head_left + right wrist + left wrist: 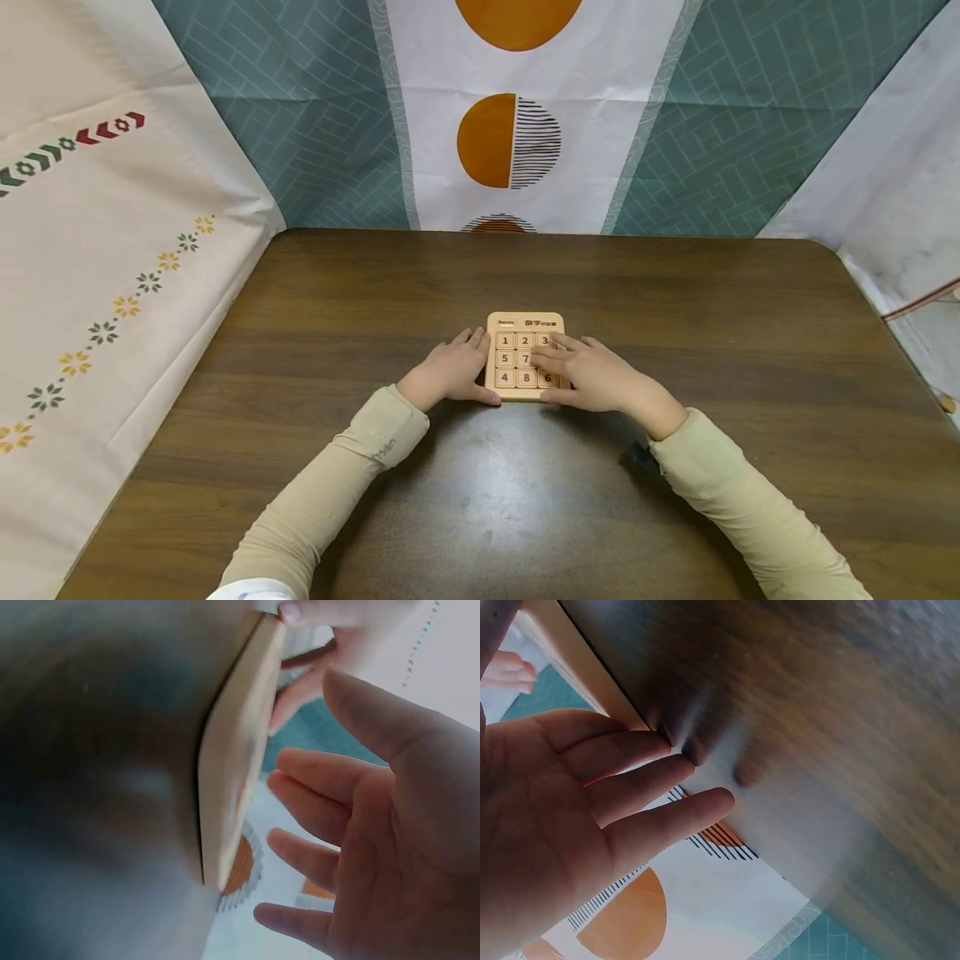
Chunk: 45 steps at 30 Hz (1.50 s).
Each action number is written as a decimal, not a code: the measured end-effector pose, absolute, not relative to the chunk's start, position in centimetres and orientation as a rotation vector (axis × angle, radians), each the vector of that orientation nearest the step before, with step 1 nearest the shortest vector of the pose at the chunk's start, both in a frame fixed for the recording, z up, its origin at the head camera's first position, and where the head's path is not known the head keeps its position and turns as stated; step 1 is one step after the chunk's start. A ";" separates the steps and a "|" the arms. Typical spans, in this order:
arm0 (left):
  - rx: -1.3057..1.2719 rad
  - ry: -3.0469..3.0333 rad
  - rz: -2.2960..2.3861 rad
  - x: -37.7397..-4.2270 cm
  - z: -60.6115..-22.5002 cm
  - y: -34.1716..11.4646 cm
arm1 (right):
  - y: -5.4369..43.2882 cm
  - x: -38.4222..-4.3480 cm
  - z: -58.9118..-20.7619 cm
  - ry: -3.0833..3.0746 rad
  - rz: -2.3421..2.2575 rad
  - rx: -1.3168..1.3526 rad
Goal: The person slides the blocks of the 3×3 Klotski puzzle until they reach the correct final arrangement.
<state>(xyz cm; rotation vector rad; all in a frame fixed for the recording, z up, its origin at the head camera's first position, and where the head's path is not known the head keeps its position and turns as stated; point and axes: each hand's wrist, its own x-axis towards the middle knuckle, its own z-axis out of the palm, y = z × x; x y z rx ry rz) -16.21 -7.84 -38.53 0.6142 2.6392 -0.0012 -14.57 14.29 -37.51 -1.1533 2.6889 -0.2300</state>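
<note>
A light wooden number slide puzzle [519, 322] lies flat on the table, its square tiles showing printed numbers. The visible tiles read 1, 2, 3 on top, 5 and 7 in the middle, and 4, 8, 6 below. My left hand [453, 371] rests at the puzzle's left edge, fingers straight, thumb by the near left corner. Over the right-hand tiles extends my right hand [600, 379], covering part of the middle row. The right wrist view shows that hand's relaxed fingers [304, 855] spread beside the board's edge, gripping nothing; whether a fingertip touches a tile is unclear.
The brown wood-grain table [360, 292] reaches back to a patterned teal and white cloth [315, 142]. A white embroidered cloth [172, 333] hangs along the left side. A small dark object [640, 458] shows by the right cuff.
</note>
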 end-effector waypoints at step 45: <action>0.629 2.645 0.026 -16.4 -38.9 -7.9 | 13.3 -15.4 -38.0 2.622 -0.166 -1.140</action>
